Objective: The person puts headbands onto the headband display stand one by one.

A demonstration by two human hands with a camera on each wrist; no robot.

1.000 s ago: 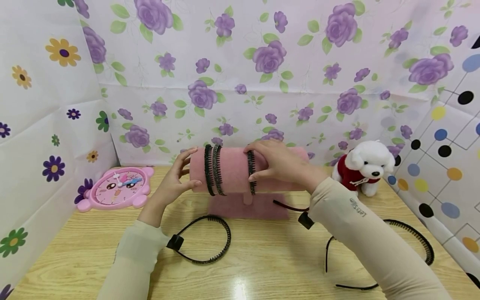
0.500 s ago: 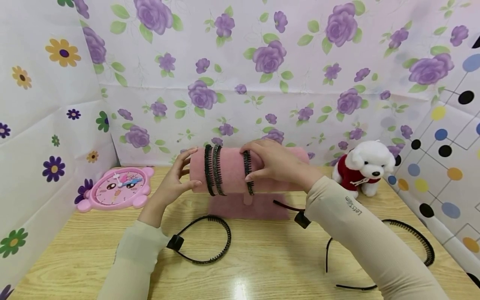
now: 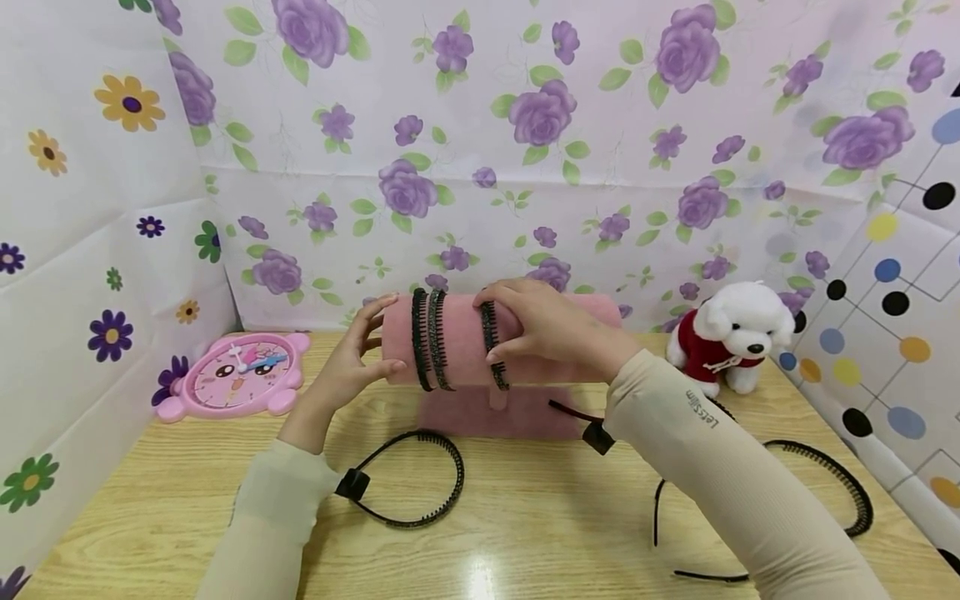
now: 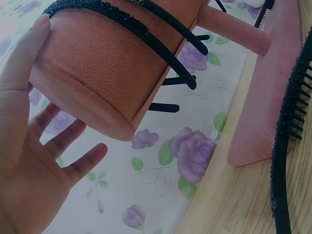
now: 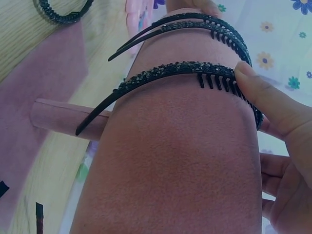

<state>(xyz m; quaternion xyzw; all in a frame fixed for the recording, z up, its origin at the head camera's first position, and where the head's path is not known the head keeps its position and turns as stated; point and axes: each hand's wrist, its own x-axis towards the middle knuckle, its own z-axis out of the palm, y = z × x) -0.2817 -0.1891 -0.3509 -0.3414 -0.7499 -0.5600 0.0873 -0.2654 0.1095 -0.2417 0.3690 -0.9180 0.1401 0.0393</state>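
A pink plush headband display stand (image 3: 461,346) has a horizontal roll on a short post and flat base. My left hand (image 3: 341,367) holds its left end, thumb at the front, fingers around the back; in the left wrist view several fingers of the left hand (image 4: 44,161) are spread beside the end. Two black toothed headbands (image 3: 429,342) sit side by side near that end. Farther right, my right hand (image 3: 555,329) grips a glittery black headband (image 5: 170,73) over the roll, its thumb on the band's front; the other fingers are partly hidden behind the roll.
On the wooden table (image 3: 525,517) lie a black headband (image 3: 457,475) at front left and another (image 3: 840,471) at right, partly behind the sleeve. A pink clock (image 3: 240,375) stands at left, a white toy dog (image 3: 738,325) at right. Patterned sheets surround the table.
My right hand has slid left along the roll, bringing its headband a little closer to the two others. The left hand has stayed at the roll's end.
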